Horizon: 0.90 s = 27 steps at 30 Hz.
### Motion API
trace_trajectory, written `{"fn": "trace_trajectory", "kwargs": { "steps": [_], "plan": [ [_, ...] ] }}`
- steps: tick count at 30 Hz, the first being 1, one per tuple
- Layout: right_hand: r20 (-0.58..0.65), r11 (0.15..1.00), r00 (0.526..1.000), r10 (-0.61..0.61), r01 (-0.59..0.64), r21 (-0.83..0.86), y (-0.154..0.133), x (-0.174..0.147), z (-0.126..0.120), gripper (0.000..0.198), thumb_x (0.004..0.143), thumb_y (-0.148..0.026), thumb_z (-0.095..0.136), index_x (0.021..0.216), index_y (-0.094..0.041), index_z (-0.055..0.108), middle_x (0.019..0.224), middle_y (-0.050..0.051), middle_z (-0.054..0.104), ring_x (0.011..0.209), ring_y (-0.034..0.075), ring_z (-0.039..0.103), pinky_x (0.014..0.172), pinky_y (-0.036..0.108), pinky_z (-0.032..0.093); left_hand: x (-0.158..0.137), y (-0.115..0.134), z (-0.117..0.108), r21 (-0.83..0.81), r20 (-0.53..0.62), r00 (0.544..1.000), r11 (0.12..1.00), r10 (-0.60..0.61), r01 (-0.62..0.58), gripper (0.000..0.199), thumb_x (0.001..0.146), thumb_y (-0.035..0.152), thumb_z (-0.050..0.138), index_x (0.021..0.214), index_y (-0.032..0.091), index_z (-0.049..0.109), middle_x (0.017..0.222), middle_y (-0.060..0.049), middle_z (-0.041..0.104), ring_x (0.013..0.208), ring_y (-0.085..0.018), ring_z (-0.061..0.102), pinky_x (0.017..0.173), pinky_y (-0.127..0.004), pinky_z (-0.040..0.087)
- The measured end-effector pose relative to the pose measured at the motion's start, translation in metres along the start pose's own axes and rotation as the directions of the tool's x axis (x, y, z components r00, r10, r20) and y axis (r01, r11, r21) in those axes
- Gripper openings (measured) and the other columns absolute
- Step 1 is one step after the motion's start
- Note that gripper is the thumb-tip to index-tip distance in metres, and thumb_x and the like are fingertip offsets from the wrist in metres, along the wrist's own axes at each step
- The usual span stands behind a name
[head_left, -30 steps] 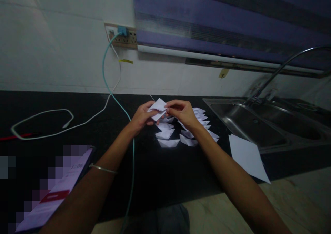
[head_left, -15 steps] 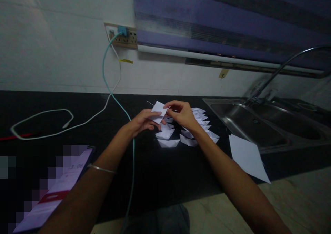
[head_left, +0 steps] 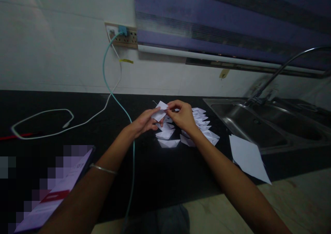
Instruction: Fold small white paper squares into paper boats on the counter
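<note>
A small folded white paper (head_left: 158,114) is held above the counter between both hands. My left hand (head_left: 144,121) grips its left side, thumb on top and fingers beneath. With thumb and forefinger, my right hand (head_left: 182,114) pinches the paper's right corner. A fold line crosses the paper, and its upper part stands at an angle to the lower. Just below and behind the hands lie several folded paper boats (head_left: 168,143) in rows on the black counter; my right hand and forearm hide some of them.
A stack of white paper sheets (head_left: 248,158) lies at the counter's right front edge, beside the steel sink (head_left: 214,104). A teal cable (head_left: 133,179) runs down across the counter past my left wrist. A white cable (head_left: 85,123) loops at left, near a lit screen (head_left: 51,199).
The paper's upper part has tilted along a fold, so two faces now show. My left thumb has shifted up to the paper's left edge. The right hand has barely moved.
</note>
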State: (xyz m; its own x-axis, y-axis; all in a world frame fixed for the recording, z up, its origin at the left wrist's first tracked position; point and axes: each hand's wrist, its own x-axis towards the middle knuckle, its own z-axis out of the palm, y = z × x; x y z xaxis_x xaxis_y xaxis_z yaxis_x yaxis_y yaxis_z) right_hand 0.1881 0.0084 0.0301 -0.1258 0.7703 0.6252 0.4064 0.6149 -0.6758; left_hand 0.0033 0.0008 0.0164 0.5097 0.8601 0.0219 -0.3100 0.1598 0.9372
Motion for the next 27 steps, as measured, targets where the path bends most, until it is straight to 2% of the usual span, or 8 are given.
{"fn": "trace_trajectory", "kwargs": {
  "steps": [3,6,10,14,18,22,25,27],
  "plan": [
    [0.008,0.994,0.996,-0.092,0.093,-0.053,-0.003,-0.001,-0.001,0.002,0.076,-0.016,0.066,0.073,-0.017,0.067,0.092,0.007,0.07,0.085,0.019,0.065,0.072,0.032,0.054,0.001,0.0,0.004,0.021,-0.039,0.999,1.0,-0.016,0.017,0.037,0.082,0.052,0.066,0.092,0.016,0.065,0.068,-0.003,0.062,0.056,-0.012,0.06,0.044,-0.019,0.04],
    [0.073,0.988,0.987,-0.143,0.146,-0.043,-0.005,-0.001,-0.004,0.003,0.078,-0.017,0.066,0.076,-0.018,0.068,0.097,0.007,0.068,0.087,0.018,0.064,0.068,0.029,0.053,-0.001,0.004,0.009,0.068,-0.081,0.997,0.998,-0.004,0.009,0.043,0.082,0.059,0.061,0.084,0.016,0.065,0.063,-0.001,0.058,0.052,-0.011,0.057,0.043,-0.019,0.036],
    [0.183,0.99,0.974,-0.133,0.138,-0.016,-0.008,-0.001,-0.007,0.006,0.082,-0.023,0.066,0.083,-0.02,0.071,0.107,0.008,0.066,0.091,0.018,0.063,0.068,0.029,0.054,-0.007,0.008,0.009,0.197,-0.124,0.989,0.979,0.074,-0.049,0.035,0.08,0.049,0.068,0.078,0.014,0.067,0.065,-0.002,0.061,0.056,-0.01,0.056,0.047,-0.019,0.037],
    [0.223,0.994,0.968,-0.113,0.113,0.014,-0.012,-0.001,-0.009,0.012,0.085,-0.03,0.065,0.085,-0.021,0.073,0.109,0.008,0.066,0.095,0.019,0.063,0.068,0.03,0.054,-0.008,0.007,0.003,0.273,-0.157,0.983,0.96,0.099,-0.054,0.031,0.079,0.044,0.069,0.075,0.013,0.067,0.066,-0.003,0.062,0.059,-0.01,0.056,0.049,-0.019,0.038],
    [0.239,0.991,0.971,-0.03,-0.003,0.137,-0.01,0.002,-0.009,0.018,0.087,-0.035,0.062,0.085,-0.019,0.072,0.1,0.007,0.068,0.09,0.018,0.064,0.067,0.028,0.052,-0.005,0.007,0.002,0.327,-0.157,0.981,0.943,0.111,-0.054,0.036,0.081,0.049,0.067,0.074,0.013,0.065,0.061,-0.001,0.059,0.053,-0.009,0.053,0.044,-0.017,0.034],
    [0.222,0.932,0.966,0.132,-0.198,0.305,-0.002,0.005,-0.008,0.023,0.077,-0.036,0.074,0.089,-0.018,0.064,0.076,0.001,0.066,0.068,0.014,0.063,0.063,0.028,0.051,-0.003,0.006,0.005,0.423,-0.134,0.981,0.904,0.139,-0.071,0.041,0.083,0.053,0.065,0.072,0.013,0.063,0.056,-0.001,0.057,0.046,-0.008,0.049,0.041,-0.017,0.032],
    [0.326,0.875,0.913,0.245,-0.353,0.331,0.003,0.005,-0.008,0.029,0.077,-0.041,0.074,0.087,-0.017,0.062,0.068,-0.001,0.063,0.058,0.012,0.059,0.055,0.025,0.048,-0.004,0.007,0.006,0.495,-0.102,0.975,0.86,0.198,-0.123,0.043,0.084,0.055,0.062,0.072,0.013,0.064,0.055,-0.001,0.057,0.048,-0.009,0.051,0.044,-0.018,0.035],
    [0.416,0.872,0.872,0.258,-0.396,0.289,0.004,0.004,-0.009,0.03,0.081,-0.045,0.068,0.079,-0.016,0.064,0.066,0.001,0.063,0.055,0.01,0.056,0.052,0.023,0.045,-0.005,0.007,0.006,0.535,-0.065,0.97,0.829,0.234,-0.164,0.046,0.085,0.055,0.06,0.072,0.012,0.066,0.054,-0.001,0.058,0.048,-0.009,0.051,0.045,-0.018,0.037]
  ]
}}
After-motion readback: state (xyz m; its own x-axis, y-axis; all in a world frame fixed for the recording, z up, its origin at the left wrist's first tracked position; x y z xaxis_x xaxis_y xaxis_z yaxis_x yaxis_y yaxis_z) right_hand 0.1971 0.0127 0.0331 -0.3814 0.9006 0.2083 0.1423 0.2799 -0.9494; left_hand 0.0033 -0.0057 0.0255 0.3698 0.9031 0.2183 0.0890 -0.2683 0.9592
